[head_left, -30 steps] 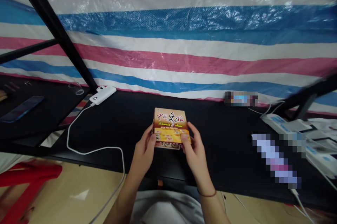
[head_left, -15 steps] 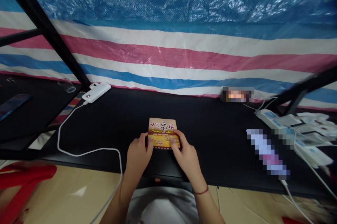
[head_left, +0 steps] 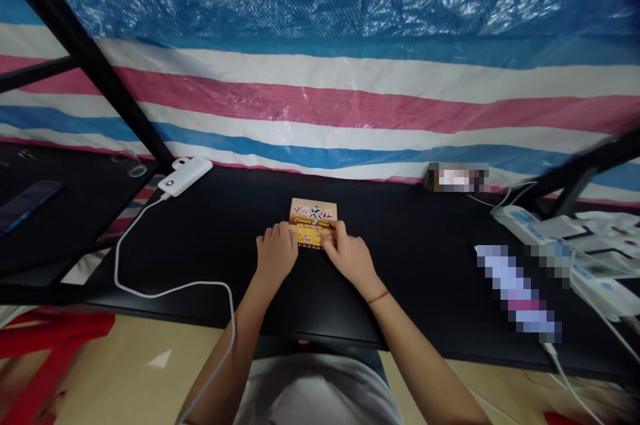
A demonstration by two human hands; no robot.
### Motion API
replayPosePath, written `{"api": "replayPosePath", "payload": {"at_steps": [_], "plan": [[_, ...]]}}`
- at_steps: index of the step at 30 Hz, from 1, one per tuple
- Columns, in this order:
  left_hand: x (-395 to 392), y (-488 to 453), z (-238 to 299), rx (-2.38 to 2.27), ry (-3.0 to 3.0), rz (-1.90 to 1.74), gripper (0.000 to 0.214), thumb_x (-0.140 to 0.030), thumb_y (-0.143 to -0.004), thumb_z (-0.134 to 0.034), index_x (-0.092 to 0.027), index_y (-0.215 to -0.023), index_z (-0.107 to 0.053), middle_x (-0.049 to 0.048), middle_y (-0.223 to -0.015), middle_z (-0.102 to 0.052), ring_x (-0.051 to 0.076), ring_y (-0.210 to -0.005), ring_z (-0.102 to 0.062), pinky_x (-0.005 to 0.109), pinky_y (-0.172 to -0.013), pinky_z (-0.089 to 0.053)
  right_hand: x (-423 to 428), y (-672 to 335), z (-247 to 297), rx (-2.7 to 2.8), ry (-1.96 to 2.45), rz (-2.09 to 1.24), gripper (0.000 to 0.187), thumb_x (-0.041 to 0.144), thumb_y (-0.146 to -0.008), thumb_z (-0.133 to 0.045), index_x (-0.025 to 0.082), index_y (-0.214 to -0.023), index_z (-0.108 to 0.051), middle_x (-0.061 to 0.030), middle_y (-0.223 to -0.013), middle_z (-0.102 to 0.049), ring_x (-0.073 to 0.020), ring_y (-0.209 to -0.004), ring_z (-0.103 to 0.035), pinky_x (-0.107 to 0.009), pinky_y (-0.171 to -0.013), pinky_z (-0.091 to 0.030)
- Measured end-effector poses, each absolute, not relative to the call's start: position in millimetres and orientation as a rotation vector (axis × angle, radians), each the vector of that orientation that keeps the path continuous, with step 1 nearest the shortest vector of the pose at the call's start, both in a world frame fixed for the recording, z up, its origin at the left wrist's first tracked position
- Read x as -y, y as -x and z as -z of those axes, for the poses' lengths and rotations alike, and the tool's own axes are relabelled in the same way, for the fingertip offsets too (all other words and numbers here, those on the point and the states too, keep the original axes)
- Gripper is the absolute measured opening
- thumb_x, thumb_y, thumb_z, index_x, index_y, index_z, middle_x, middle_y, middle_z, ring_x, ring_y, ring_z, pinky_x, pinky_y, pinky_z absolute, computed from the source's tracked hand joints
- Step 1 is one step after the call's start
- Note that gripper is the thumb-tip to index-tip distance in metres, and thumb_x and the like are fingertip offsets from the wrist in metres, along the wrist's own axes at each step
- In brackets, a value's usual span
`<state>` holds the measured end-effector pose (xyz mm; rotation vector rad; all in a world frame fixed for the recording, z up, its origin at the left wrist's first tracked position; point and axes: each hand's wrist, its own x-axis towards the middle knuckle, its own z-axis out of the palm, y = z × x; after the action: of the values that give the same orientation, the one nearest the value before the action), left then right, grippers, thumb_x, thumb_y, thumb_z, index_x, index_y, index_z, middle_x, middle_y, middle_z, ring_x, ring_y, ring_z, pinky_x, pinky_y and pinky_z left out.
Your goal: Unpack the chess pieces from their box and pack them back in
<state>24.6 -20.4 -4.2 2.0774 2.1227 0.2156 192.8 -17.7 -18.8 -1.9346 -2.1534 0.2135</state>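
Observation:
A small orange and yellow Chinese chess box lies on the black table in front of me, its printed top facing up. My left hand grips the box's left side, thumb at the near left corner. On the opposite side my right hand holds it, with the thumb over the near right part of the top and the fingers along the edge. The fingertips under or behind the box are hidden.
A white power bank with a white cable lies at the back left. On the right are a blurred-out phone, a power strip and a propped device. A striped tarp hangs behind. A red stool stands lower left.
Both hands have moved forward with the Chinese chess box, away from my body toward the tarp. The view has shifted slightly.

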Motion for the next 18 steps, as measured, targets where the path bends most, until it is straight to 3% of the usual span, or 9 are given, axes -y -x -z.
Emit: {"api": "replayPosePath", "payload": {"at_steps": [4,8,13,18], "plan": [[1.5,-20.5,0.5,-2.065,-1.979,-0.191,0.020,-0.024,-0.094,-0.037,-0.017,-0.099,-0.055,0.0099,-0.096,-0.069,0.027,-0.095,-0.063,0.035,-0.077,-0.041,7.9,-198.8,26.2,2.015,1.859,-0.290,0.028,0.037,-0.092,-0.043,0.017,-0.108,-0.054,-0.0028,-0.072,-0.068,-0.0187,-0.059,-0.063,-0.025,-0.062,-0.038],[-17.1,-6.8,4.3,-2.106,-1.715,-0.360,0.032,-0.037,-0.099,-0.028,-0.022,-0.098,-0.055,0.0070,-0.091,-0.071,0.025,-0.087,-0.066,0.031,-0.068,-0.039,1.5,-213.9,37.7,1.677,1.708,-0.434,0.038,0.046,-0.094,-0.036,0.017,-0.111,-0.053,0.0009,-0.066,-0.060,-0.0159,-0.057,-0.057,-0.023,-0.057,-0.038],[-54.8,-0.5,12.8,-2.349,-1.504,-0.470,0.036,-0.040,-0.096,-0.031,-0.023,-0.086,-0.061,0.0087,-0.089,-0.071,0.026,-0.085,-0.066,0.030,-0.064,-0.035,-31.4,-230.4,41.2,1.614,2.049,-0.246,0.031,0.038,-0.092,-0.042,0.018,-0.081,-0.062,-0.0037,-0.069,-0.063,-0.0160,-0.063,-0.059,-0.023,-0.059,-0.036],[-78.5,-7.5,17.7,-2.431,-1.476,-0.514,0.035,-0.039,-0.093,-0.035,-0.024,-0.081,-0.064,0.0083,-0.086,-0.071,0.025,-0.081,-0.065,0.029,-0.062,-0.034,-61.5,-228.7,34.3,1.804,2.342,-0.136,0.037,0.037,-0.093,-0.041,0.019,-0.084,-0.072,-0.0106,-0.082,-0.071,-0.0209,-0.074,-0.067,-0.025,-0.063,-0.041]]}}
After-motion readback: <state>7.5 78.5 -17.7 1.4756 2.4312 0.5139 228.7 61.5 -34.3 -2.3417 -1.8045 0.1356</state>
